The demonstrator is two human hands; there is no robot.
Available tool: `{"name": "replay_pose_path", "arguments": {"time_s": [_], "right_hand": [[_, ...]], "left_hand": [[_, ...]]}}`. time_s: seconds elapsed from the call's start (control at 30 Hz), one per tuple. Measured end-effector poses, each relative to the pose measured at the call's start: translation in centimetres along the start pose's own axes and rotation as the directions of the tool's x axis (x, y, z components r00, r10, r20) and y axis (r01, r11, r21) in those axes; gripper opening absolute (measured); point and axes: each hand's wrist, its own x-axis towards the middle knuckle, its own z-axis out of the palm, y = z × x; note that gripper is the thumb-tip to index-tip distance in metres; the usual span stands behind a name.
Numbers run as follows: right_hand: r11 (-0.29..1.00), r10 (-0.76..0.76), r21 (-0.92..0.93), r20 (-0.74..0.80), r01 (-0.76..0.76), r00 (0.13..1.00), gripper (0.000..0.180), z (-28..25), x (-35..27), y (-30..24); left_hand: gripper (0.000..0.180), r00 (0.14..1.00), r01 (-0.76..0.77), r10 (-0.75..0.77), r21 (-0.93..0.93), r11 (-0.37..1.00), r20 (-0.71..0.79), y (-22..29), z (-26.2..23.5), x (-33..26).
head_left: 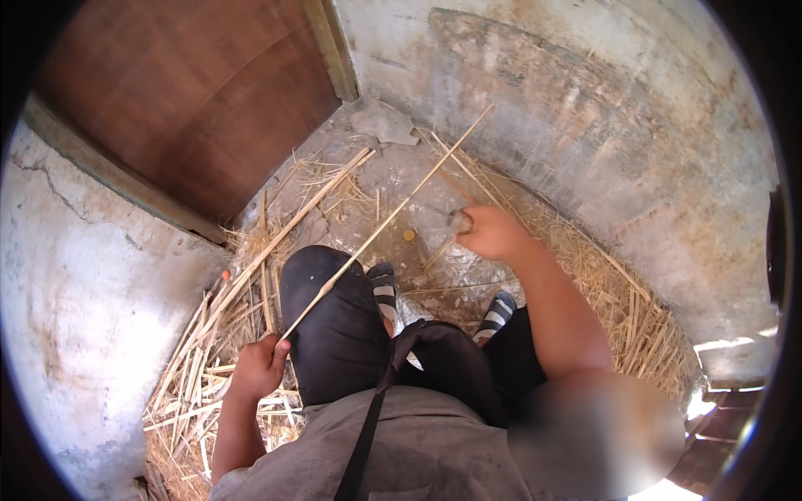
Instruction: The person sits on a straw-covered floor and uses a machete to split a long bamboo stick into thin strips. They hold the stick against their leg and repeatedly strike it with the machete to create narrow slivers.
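Note:
My left hand (261, 366) is closed on the near end of a long, thin bamboo strip (385, 223). The strip has a knobby joint and slants across my left knee, its far end up and to the right, toward the back wall. To the right of the strip, my right hand (494, 233) is closed round a short piece with a pale, rounded end (459, 221). Motion blur hides what this piece is and how far it extends. A gap shows between my right hand and the strip.
Split bamboo strips (196, 363) lie heaped on the left, with longer pieces (322, 192) near the brown door (200, 92). Straw-like shavings (606, 292) line the stained wall (568, 108) on the right. My feet in striped footwear (383, 288) rest on the dirty floor (393, 179).

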Motion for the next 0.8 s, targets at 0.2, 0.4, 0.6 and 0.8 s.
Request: {"name": "replay_pose_path", "arguments": {"time_s": [0.2,0.4,0.6,0.8], "right_hand": [[0.982,-0.114,-0.151,-0.004,0.112,0.993,0.037,0.6,-0.7,-1.8],[1.0,-0.007,-0.018,-0.127,0.004,0.992,0.031,-0.3,0.1,-0.1],[0.944,-0.183,-0.295,-0.101,0.146,0.978,0.031,0.6,-1.1,-3.1],[0.978,0.185,-0.043,-0.259,-0.203,0.948,0.032,-0.6,1.8,2.9]], "left_hand": [[0.048,1.0,-0.008,0.008,0.03,1.0,0.015,-0.8,0.7,0.6],[0.048,1.0,0.006,-0.006,-0.01,1.0,-0.007,-0.6,0.3,0.7],[0.048,1.0,-0.013,0.013,-0.005,1.0,-0.004,-0.3,0.2,0.5],[0.047,1.0,-0.013,0.014,0.028,1.0,-0.02,-0.6,-0.3,0.4]]}}
